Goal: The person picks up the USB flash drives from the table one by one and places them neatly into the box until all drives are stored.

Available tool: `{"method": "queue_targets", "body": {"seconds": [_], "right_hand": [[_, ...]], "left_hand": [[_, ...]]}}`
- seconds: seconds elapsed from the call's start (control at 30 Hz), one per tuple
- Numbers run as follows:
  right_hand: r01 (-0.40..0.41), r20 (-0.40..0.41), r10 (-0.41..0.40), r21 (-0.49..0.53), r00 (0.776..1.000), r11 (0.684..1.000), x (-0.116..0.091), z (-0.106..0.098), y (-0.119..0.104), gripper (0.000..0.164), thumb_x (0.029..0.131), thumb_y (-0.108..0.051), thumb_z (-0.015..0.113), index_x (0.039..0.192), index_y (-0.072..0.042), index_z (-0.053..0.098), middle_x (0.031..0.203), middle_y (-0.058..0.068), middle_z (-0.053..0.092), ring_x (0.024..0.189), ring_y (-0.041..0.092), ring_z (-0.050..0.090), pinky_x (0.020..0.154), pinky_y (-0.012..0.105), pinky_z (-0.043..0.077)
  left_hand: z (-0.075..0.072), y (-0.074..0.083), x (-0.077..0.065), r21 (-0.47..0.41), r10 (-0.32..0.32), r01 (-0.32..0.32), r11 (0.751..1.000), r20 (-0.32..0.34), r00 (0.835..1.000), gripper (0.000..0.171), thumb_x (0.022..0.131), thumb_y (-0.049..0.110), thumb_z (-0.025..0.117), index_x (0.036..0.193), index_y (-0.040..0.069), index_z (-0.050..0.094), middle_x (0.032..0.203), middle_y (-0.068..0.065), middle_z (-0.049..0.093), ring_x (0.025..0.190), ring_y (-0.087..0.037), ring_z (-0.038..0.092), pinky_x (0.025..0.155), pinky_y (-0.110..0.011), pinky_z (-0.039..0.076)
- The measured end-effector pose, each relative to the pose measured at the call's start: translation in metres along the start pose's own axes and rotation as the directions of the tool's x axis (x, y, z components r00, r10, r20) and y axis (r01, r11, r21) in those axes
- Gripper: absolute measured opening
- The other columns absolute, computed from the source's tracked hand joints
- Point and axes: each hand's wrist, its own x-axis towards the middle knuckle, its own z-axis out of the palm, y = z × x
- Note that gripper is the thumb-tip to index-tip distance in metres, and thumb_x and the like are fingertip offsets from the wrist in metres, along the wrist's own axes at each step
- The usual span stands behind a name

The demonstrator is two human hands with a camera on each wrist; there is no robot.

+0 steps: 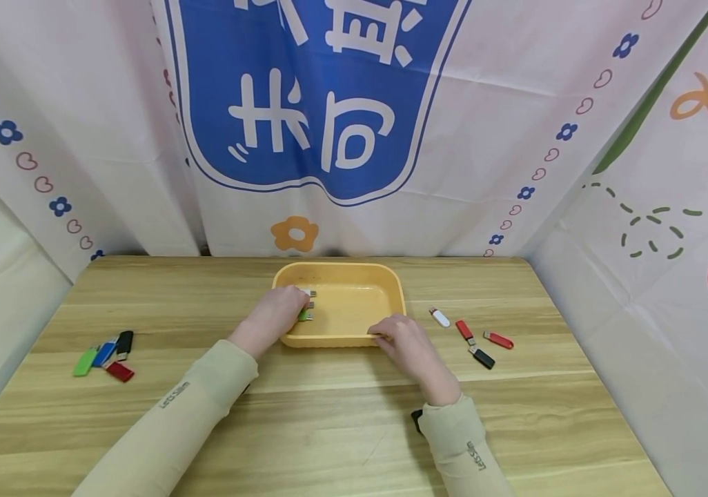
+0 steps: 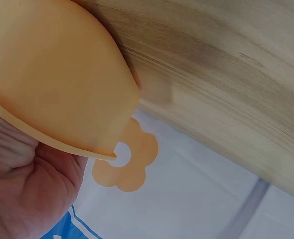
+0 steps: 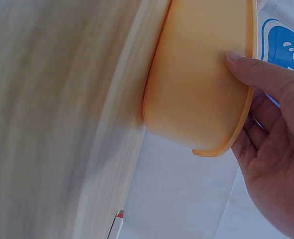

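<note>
A yellow plastic tray stands near the table's back edge. My left hand reaches over its left end, the wrist above the rim and the fingertips down inside. Beside those fingertips a white USB flash drive and a green USB flash drive show, with another metal plug between them; all plugs point right. The hand covers most of the drives, so I cannot tell whether it pinches one. My right hand grips the tray's front right corner, its thumb against the outer wall and the other fingers behind the rim.
On the left lie a green drive, a blue drive, a black drive and a dark red drive. Right of the tray are a white-and-red drive, two red drives and a black drive. Printed curtains hang behind.
</note>
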Motion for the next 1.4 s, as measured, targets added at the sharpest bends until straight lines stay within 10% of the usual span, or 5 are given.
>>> {"method": "queue_targets", "body": {"seconds": [0.6, 1.1, 1.4], "right_hand": [[0.010, -0.006, -0.010, 0.004, 1.000, 1.000, 0.000, 0.002, -0.002, 0.011, 0.084, -0.006, 0.078, 0.094, -0.011, 0.079, 0.094, 0.002, 0.078, 0.088, 0.018, 0.071, 0.079, 0.033, 0.059], [-0.014, -0.002, 0.014, -0.001, 1.000, 1.000, -0.001, 0.001, -0.002, 0.011, 0.084, -0.007, 0.078, 0.094, -0.011, 0.079, 0.095, 0.003, 0.078, 0.089, 0.019, 0.071, 0.079, 0.036, 0.059], [0.003, -0.009, -0.003, -0.013, 1.000, 1.000, 0.000, 0.000, -0.002, 0.010, 0.085, -0.007, 0.078, 0.094, -0.012, 0.079, 0.094, 0.003, 0.078, 0.088, 0.019, 0.070, 0.078, 0.035, 0.059]], "left_hand": [[0.002, -0.002, -0.002, -0.041, -0.009, 0.010, 0.999, 0.013, 1.000, 0.016, 0.088, -0.006, 0.067, 0.078, 0.006, 0.070, 0.076, -0.010, 0.070, 0.063, -0.012, 0.059, 0.057, -0.028, 0.057], [0.000, 0.002, -0.007, -0.119, 0.052, -0.067, 0.991, -0.124, 0.991, 0.010, 0.089, 0.013, 0.075, 0.092, 0.006, 0.068, 0.086, -0.007, 0.071, 0.076, -0.022, 0.070, 0.063, -0.034, 0.059], [-0.005, 0.003, -0.014, -0.491, -0.023, -0.105, 0.865, -0.247, 0.969, 0.010, 0.093, 0.011, 0.070, 0.099, 0.004, 0.074, 0.092, -0.007, 0.076, 0.079, -0.015, 0.071, 0.074, -0.032, 0.061]]}}
